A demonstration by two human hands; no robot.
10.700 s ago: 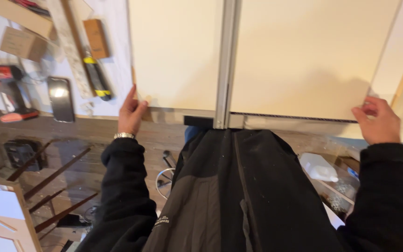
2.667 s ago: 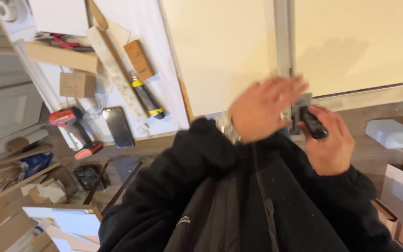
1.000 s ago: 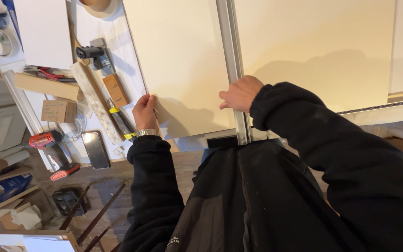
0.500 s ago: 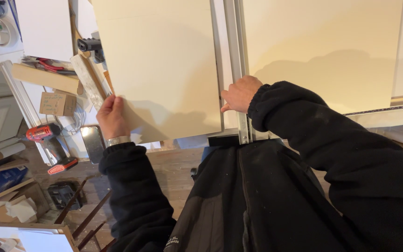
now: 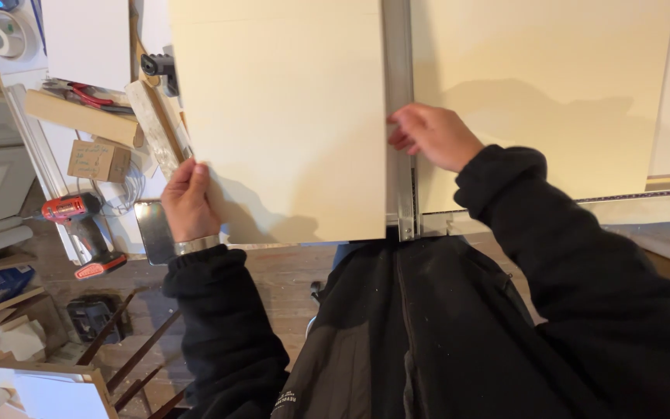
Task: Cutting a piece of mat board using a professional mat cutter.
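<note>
The left cream panel [image 5: 284, 116] lies flat on the workbench [image 5: 71, 167], directly ahead of the person's torso. The left hand [image 5: 189, 200] grips the panel's left edge near its lower corner, fingers curled closed over the edge. The right hand [image 5: 432, 136] rests at the panel's right edge, fingers bent against the metal guide rail [image 5: 398, 116]; whether they pinch anything cannot be determined. The rail runs between the two hands' panel and a second cream panel [image 5: 544, 93], which lies just right of the right hand.

Just left of the left hand lie a dark smartphone [image 5: 153, 233] and a wooden ruler [image 5: 157, 128]. Farther left sit a small cardboard box [image 5: 99, 161], red-handled pliers [image 5: 87, 95], and a red cordless drill [image 5: 79, 225]. A tape roll [image 5: 8, 37] sits at the far upper left.
</note>
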